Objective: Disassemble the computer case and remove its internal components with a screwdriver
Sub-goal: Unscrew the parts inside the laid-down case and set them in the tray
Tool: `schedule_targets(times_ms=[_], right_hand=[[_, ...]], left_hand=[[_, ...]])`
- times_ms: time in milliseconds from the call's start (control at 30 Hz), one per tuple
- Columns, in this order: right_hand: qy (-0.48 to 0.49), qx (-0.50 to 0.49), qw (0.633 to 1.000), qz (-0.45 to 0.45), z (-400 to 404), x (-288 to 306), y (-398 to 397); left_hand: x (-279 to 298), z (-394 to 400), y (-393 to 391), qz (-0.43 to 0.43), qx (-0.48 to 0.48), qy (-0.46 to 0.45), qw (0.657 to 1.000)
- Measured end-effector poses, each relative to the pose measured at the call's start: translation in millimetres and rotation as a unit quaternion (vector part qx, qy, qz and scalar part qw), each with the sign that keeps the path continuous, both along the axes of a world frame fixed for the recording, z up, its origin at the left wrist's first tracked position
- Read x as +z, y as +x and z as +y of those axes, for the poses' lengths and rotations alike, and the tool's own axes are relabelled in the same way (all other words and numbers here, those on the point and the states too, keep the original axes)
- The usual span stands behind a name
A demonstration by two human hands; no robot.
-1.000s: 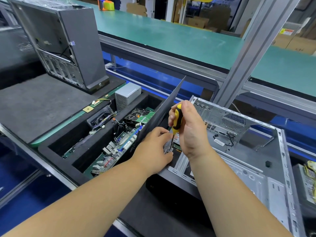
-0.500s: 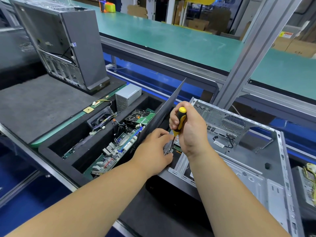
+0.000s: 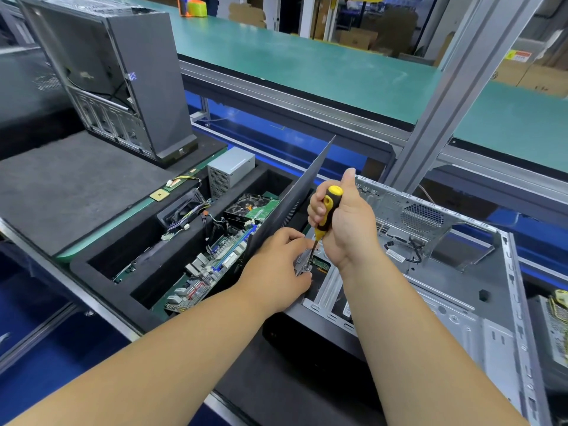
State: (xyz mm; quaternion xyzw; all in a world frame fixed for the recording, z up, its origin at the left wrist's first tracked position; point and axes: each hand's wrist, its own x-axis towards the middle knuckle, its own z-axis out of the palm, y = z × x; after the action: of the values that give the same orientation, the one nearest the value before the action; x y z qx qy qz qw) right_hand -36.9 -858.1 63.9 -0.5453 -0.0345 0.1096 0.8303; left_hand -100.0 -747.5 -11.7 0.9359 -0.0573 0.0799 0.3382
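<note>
An open grey computer case [image 3: 455,272] lies on its side at the right. My right hand [image 3: 347,229] grips a yellow and black screwdriver [image 3: 326,210], held nearly upright with its tip down on a screw [image 3: 306,268] at the case's near left corner. My left hand [image 3: 276,269] pinches a small metal bracket [image 3: 302,256] right beside that tip. A green circuit board [image 3: 320,265] shows just under the tip. A dark side panel [image 3: 292,198] leans upright behind my hands.
A black foam tray [image 3: 101,259] to the left holds removed motherboards [image 3: 212,265], a fan and cables. A silver power supply [image 3: 230,169] stands behind it. Another grey tower case [image 3: 123,78] stands at the far left. A metal post [image 3: 445,96] rises behind the open case.
My right hand has shifted slightly around the screwdriver handle, with the thumb now raised. My left hand stays at the bracket.
</note>
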Motion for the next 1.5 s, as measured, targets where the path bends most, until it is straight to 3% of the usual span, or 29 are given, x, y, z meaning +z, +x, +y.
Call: schedule_targets(times_ms=[233,600,1000,1300,1500], right_hand=[[0.103,0.021,0.994,-0.037,0,-4,-6],[-0.048,0.011,0.996,-0.076,-2,-5,-11],[0.134,0.05,0.986,-0.086,-8,-10,-11],[0.02,0.053,0.993,-0.105,-13,-9,-11],[-0.003,0.06,0.994,-0.096,-15,-5,-9]], left_hand=[[0,0,0,0.0,0.0,0.001,1.0],[1,-1,-1,0.001,0.004,0.013,1.0],[1,0,-1,0.0,0.005,0.001,1.0],[1,0,-1,0.001,0.004,-0.001,1.0],[5,0,-3,-0.003,0.001,0.003,1.0]])
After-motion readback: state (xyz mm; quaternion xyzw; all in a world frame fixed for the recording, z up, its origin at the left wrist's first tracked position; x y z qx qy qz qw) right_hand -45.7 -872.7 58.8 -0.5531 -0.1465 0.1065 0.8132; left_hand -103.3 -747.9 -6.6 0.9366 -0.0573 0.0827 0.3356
